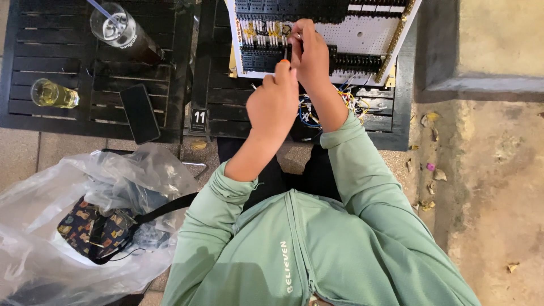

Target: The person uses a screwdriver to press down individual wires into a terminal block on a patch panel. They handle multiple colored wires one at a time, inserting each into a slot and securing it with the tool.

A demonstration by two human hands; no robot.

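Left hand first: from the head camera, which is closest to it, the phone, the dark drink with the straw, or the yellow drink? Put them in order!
From the left hand:
1. Phone, on the left table.
2. Dark drink, upper left.
3. Yellow drink, far left edge.

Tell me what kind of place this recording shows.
Probably an outdoor cafe: black slatted tables, two drinks and a numbered table marker, though both hands work on a wiring panel.

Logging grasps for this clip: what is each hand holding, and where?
Left hand grips a small orange-tipped tool by its handle; right hand pinches something at the panel, too small to identify.
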